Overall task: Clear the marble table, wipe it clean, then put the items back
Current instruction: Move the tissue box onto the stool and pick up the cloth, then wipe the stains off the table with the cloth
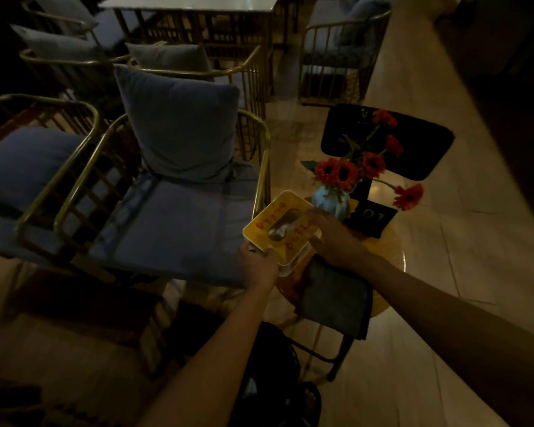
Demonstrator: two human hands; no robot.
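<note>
Hands clamp the yellow tissue box (282,231), left hand (256,266) at its 7 o'clock end, right hand (330,235) at its 3 o'clock side, long axis running 7-to-1.

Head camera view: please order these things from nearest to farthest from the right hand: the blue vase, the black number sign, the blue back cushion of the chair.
Measured from the right hand:
1. Blue vase, just beyond the fingers.
2. Black number sign, to the right of the vase.
3. Blue back cushion, far to the left, upright on the chair.
</note>
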